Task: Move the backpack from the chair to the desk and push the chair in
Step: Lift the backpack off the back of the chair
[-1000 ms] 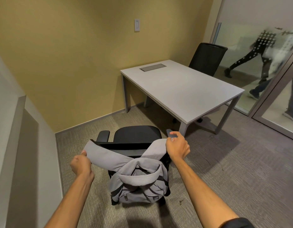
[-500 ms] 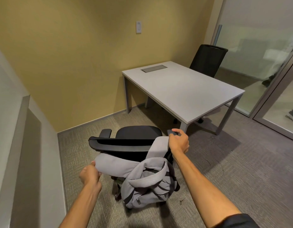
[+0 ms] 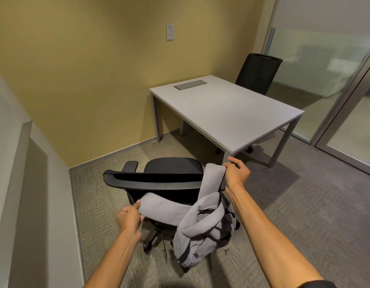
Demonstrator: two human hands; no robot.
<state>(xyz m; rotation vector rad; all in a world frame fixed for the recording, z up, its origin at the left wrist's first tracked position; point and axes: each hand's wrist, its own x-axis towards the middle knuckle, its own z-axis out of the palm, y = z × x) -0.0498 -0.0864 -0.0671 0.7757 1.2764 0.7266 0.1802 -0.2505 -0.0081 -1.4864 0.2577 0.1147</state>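
A grey backpack [image 3: 202, 233] hangs behind the backrest of a black office chair [image 3: 159, 179], clear of the floor and off the chair's back. My left hand [image 3: 129, 218] grips the end of one grey shoulder strap, low and to the left of the bag. My right hand [image 3: 236, 173] holds the other strap up at backrest height, by the chair's right side. The white desk [image 3: 227, 113] stands beyond the chair, its near corner just above my right hand. The chair's seat faces the desk, pulled out from it.
A second black chair [image 3: 257, 73] stands at the desk's far side. A yellow wall runs along the back, a grey ledge [image 3: 24, 183] on the left, and glass partitions with a door [image 3: 346, 113] on the right. Carpet surrounds the chair.
Both hands lifted the straps off the chair's backrest. The backpack came away, dropped lower and swung right. My left hand moved down and right. People behind the glass have gone from view.
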